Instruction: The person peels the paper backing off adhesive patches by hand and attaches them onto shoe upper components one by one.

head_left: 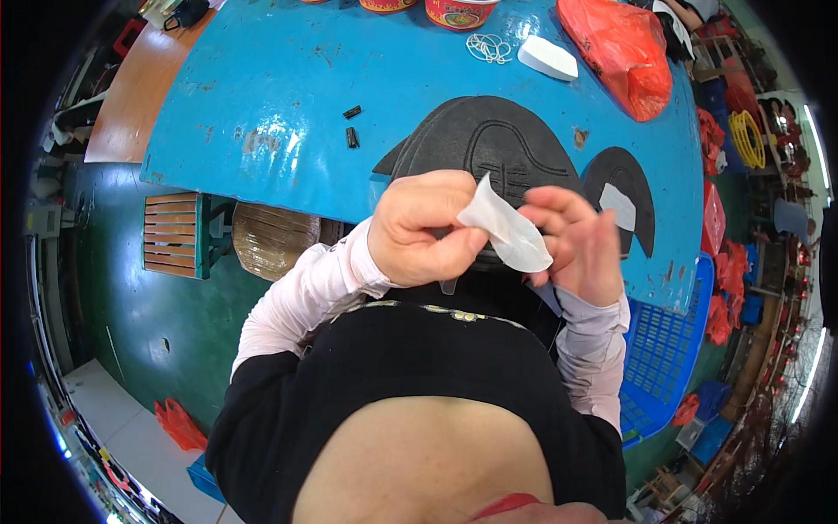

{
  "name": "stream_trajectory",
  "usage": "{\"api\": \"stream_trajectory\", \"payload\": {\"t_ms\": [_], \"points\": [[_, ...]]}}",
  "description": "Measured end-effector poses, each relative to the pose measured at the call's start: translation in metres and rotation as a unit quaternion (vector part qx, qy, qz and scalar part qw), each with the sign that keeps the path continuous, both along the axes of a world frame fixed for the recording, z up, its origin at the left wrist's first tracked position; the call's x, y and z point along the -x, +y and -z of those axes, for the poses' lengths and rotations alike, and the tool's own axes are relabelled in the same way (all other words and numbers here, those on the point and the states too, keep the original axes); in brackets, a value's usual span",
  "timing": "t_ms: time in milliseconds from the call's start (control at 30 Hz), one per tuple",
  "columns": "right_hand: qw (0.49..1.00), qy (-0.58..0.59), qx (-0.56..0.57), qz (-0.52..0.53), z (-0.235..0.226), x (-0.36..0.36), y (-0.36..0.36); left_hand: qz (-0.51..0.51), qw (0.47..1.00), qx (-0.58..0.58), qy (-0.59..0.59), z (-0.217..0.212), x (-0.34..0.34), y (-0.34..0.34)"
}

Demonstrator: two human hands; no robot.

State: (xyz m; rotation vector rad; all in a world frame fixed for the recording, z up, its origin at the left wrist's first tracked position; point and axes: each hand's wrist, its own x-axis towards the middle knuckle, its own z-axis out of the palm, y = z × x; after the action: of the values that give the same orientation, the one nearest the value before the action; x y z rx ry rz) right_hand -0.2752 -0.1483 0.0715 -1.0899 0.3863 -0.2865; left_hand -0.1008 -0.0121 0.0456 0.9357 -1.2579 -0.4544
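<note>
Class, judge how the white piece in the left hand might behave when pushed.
The white piece is probably floppy, since it curves beyond the left hand's pinch. It looks thin, so it is likely light and perhaps easily creased.

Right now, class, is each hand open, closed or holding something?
Left hand: closed, pinching the white piece.
Right hand: at the white piece's right end; whether it grips cannot be told.

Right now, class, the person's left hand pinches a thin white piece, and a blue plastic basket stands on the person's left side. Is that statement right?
Not quite: the side is wrong. The head view shows the blue plastic basket on the person's right side. The left hand does pinch the thin white piece.
</note>
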Motion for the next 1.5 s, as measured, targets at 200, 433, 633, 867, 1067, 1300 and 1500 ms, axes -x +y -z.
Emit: {"api": "stream_trajectory", "payload": {"t_ms": [200, 433, 633, 867, 1067, 1300, 1500], "points": [[0.992, 0.107, -0.060, -0.034, -0.001, -0.007, 0.017, -0.026, 0.998, 0.026, -0.045, 0.003, 0.003, 0.006], [0.952, 0.022, 0.230, 0.202, -0.001, -0.014, 0.020, -0.032, 0.977, -0.167, 0.131, 0.003, 0.007, 0.019], [0.955, 0.064, 0.254, 0.142, -0.010, -0.013, 0.015, -0.164, 0.951, -0.223, -0.137, -0.026, -0.014, 0.017], [0.875, 0.071, 0.470, 0.096, 0.001, 0.012, 0.033, 0.006, 0.934, -0.218, -0.281, -0.016, -0.015, 0.036], [0.839, 0.143, 0.498, 0.167, 0.004, -0.011, 0.004, -0.115, 0.905, -0.210, -0.350, -0.023, -0.018, 0.001], [0.771, 0.171, 0.594, 0.153, 0.024, -0.031, -0.020, -0.154, 0.878, -0.267, -0.366, -0.005, -0.025, -0.023], [0.718, 0.155, 0.653, 0.185, 0.020, -0.031, -0.018, -0.235, 0.877, -0.248, -0.338, -0.004, -0.020, -0.017]]}}
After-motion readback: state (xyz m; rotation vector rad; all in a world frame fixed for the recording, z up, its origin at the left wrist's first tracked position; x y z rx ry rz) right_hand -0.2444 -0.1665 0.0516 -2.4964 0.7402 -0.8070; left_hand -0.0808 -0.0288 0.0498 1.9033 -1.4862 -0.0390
